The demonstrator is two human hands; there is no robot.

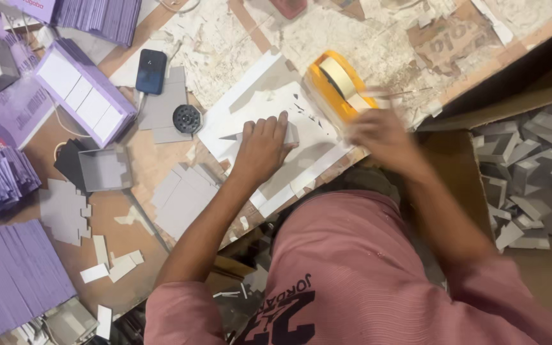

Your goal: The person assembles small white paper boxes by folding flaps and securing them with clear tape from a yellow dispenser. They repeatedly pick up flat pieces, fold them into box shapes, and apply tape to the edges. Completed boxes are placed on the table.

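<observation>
My left hand (262, 144) presses down on a small grey cardboard piece (291, 134) that lies on a white board (269, 128) in the middle of the worktable. My right hand (378, 131), blurred by motion, is at the yellow tape dispenser (333, 83) and touches the strip of pale tape at its front end. Whether its fingers pinch the tape is not clear. The dispenser stands at the white board's right edge.
Flat grey cardboard cutouts (183, 195) lie left of my arm, with a folded grey box (103, 169), a dark phone (151, 70) and a round black object (187, 118). Purple sheet stacks (7, 275) line the left side. A carton of folded grey pieces (531, 179) stands at the right.
</observation>
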